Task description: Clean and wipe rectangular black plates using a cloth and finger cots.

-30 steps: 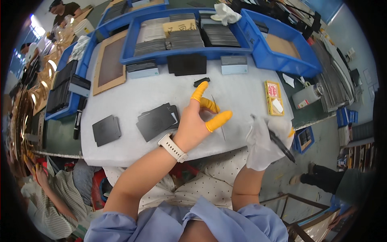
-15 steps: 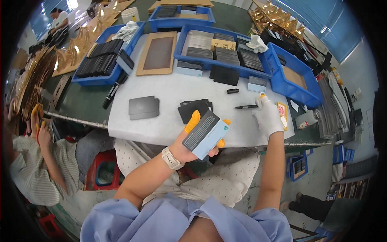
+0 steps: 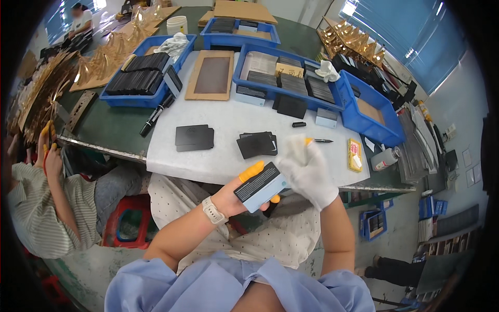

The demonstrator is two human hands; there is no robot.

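Observation:
My left hand [image 3: 236,195], with orange finger covers, grips a black and light-blue card [image 3: 261,187] by its edges above my lap. Whether it is one card or a thin stack, I cannot tell. My right hand [image 3: 310,177], in a white glove with an orange fingertip, hovers just right of the card. Its fingers are smeared by motion, so any small thing in them is hidden. Beyond my hands lie two small piles of black cards, a left pile [image 3: 194,138] and a middle pile [image 3: 257,144]. A black pen [image 3: 323,141] lies uncapped near its cap [image 3: 299,125].
Blue trays of cards stand along the back, including a wide tray [image 3: 291,96] and a left tray [image 3: 136,78]. A yellow packet [image 3: 354,155] and a bottle [image 3: 385,158] are at the right. A co-worker [image 3: 52,197] sits left, near a red stool [image 3: 127,221].
My right hand has come left from beside the pen and yellow packet, close to the card. The card in my left hand is slightly lower, and the view has shifted a little.

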